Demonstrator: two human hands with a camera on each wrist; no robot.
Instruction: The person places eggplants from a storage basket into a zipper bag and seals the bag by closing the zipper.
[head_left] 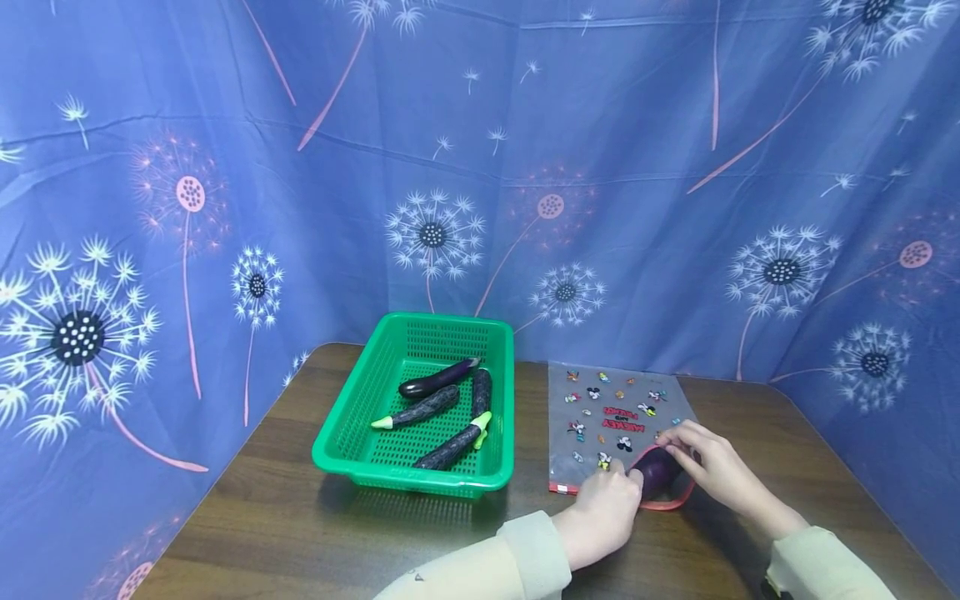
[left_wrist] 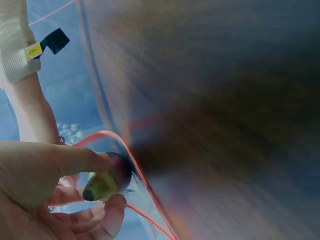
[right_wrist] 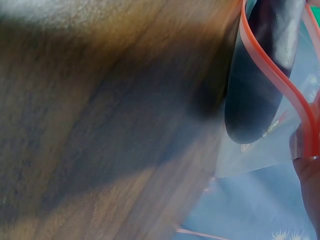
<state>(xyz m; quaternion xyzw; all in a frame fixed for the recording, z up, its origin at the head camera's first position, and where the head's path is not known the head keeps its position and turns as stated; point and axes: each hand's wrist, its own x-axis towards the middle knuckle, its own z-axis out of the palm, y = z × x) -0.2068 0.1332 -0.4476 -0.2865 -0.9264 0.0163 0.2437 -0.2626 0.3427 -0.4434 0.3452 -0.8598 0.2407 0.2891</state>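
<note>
A dark purple eggplant [head_left: 657,473] lies in the mouth of a clear zip bag [head_left: 558,417] printed with cartoon figures. My left hand [head_left: 606,512] grips the eggplant near its green stem end [left_wrist: 102,186], thumb on one side and fingers on the other. With its fingertips my right hand [head_left: 716,468] pinches the bag's red zip edge [right_wrist: 272,70], which is spread apart around the eggplant. In the right wrist view, the eggplant's rounded end [right_wrist: 250,115] is inside the clear plastic.
Left of the bag stands a green plastic basket [head_left: 412,479] with several more eggplants [head_left: 427,408] in it. Both are on a brown wooden table [head_left: 285,500]. A blue dandelion-print cloth [head_left: 637,125] hangs behind and beside the table.
</note>
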